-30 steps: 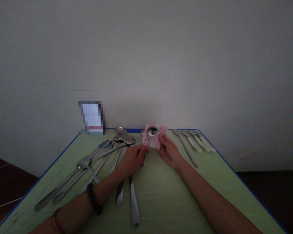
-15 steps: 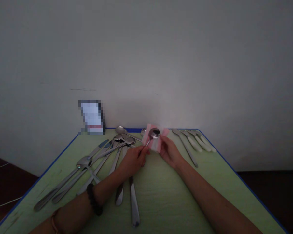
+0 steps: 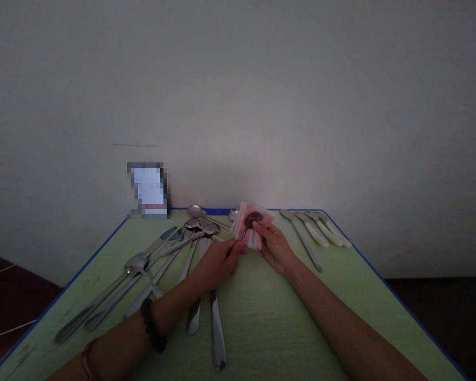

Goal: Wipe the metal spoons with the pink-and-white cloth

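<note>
Mostly hiding its handle (image 3: 243,234), the left hand (image 3: 221,259) grips a spoon (image 3: 254,217), the right hand (image 3: 276,246) a cloth (image 3: 241,214).

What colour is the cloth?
The cloth is pink and white; the head view shows it.

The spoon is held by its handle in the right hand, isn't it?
The hand is wrong: the head view shows the left hand holding the spoon by its handle. The right hand holds the pink-striped cloth.
</note>
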Motion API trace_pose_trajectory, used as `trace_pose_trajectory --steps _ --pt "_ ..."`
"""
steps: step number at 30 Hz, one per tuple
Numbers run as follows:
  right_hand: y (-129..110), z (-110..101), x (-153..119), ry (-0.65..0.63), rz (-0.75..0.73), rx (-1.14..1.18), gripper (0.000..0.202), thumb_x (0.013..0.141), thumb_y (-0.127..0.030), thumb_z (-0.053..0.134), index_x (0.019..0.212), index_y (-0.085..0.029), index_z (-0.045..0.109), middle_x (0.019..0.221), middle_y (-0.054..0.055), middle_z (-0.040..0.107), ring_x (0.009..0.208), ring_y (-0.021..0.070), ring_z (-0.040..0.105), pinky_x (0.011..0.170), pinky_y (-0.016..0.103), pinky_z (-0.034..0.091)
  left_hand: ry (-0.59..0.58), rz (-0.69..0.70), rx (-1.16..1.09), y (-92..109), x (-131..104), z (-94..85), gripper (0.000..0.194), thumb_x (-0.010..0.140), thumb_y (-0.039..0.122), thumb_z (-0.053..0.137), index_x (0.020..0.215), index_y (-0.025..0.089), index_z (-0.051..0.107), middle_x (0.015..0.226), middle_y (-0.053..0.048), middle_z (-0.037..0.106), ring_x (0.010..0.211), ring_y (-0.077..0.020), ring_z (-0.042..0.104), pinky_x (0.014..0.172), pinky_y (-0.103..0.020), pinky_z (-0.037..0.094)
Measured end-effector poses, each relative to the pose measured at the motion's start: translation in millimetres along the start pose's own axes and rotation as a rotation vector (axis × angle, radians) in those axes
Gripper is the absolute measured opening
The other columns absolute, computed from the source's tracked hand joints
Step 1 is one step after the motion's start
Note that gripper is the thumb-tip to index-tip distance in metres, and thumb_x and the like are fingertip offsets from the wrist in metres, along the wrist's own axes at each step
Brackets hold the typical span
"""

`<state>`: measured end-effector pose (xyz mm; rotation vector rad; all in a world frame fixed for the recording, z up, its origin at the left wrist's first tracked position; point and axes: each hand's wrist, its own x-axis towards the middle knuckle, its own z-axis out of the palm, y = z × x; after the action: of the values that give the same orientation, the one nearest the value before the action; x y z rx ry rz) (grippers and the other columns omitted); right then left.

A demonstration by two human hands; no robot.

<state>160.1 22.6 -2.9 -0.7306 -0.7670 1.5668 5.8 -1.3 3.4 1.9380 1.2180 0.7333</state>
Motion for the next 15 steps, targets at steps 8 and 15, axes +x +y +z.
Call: trace_pose_trajectory --steps 8,15 --pt "2.5 -1.1 3.6 0.107 -0.068 0.061 0.017 0.062 -0.025 0.076 0.071 -0.016 0.065 0.062 -0.004 0.065 0.054 0.0070 0.054 0.053 0.018 0.045 -0.052 -0.021 -0.034 2.6 -2.0 -0.7 0.032 0.087 0.039 0.037 0.086 0.017 0.060 0.048 0.004 0.051 0.043 -0.0124 0.047 0.045 -0.022 0.031" --pt "-3.3 -4.8 6.6 0.096 -0.048 0.188 0.017 0.076 -0.033 0.063 0.085 -0.018 0.063 0.073 -0.001 0.070 0.062 0.0113 0.062 0.059 0.022 0.051 0.011 -0.029 -0.023 -2.0 0.5 0.3 0.041 0.088 0.038 0.030 0.094 0.014 0.063 0.051 0.002 0.050 0.049 -0.0144 0.050 0.051 -0.024 0.036"
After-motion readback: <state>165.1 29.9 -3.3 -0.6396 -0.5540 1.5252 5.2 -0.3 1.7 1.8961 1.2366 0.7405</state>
